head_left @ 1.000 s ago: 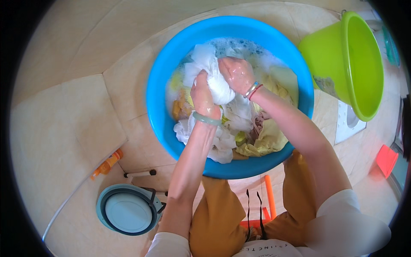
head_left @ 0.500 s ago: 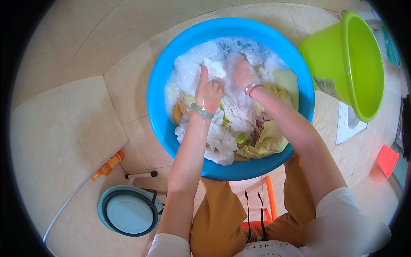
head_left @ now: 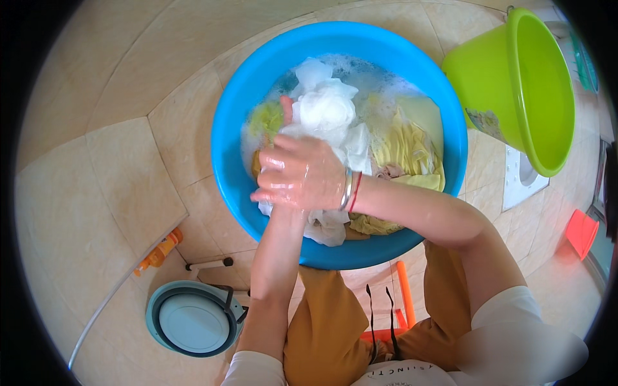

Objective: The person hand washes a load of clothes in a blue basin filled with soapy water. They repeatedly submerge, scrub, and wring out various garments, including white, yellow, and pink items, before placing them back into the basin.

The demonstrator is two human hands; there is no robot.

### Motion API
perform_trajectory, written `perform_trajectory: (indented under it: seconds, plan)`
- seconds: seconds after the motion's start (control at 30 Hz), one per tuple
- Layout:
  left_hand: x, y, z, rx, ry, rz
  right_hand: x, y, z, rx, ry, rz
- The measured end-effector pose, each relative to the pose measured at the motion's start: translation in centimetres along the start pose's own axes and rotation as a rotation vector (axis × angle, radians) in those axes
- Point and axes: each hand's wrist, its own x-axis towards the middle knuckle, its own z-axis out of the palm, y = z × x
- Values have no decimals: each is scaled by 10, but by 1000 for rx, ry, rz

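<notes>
A wide blue basin (head_left: 222,148) holds soapy water and soaking laundry. My right hand (head_left: 301,172) reaches across from the right and lies over my left wrist, its wet fingers apart and slightly bent. Beneath it, my left hand (head_left: 287,110) shows little more than a raised thumb; its other fingers are hidden. Against that thumb, a bunched white cloth (head_left: 325,108) heaps up out of the suds. Pale yellow cloth (head_left: 405,145) floats at the basin's right side, with a bit of pinkish cloth (head_left: 389,172) beside it. Yellow-green cloth (head_left: 265,119) shows at the left.
A lime-green bucket (head_left: 479,80) lies tilted at the basin's right, near a white floor fixture (head_left: 520,183). A red scoop-like piece (head_left: 581,233) is farther right. At lower left are a grey-blue folding basin (head_left: 193,321), an orange bottle (head_left: 159,252) and a pale hose (head_left: 106,315).
My right hand has come out of the suds and moved left onto my left wrist, covering the green bangle. The white cloth is now gathered into a heap; more yellow cloth shows.
</notes>
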Motion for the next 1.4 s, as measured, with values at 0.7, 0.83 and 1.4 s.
perform_trajectory:
  seconds: [0.7, 0.83, 1.4]
  plan:
    - [-42, 63, 0, 1788, -557, 335, -68, 134, -58, 1136, 340, 1202]
    - [-35, 86, -29, 2067, -65, 692, -70, 126, -72, 166, -46, 844]
    - [72, 26, -63, 2637, 223, 507, -52, 152, 35, -195, -629, 1172]
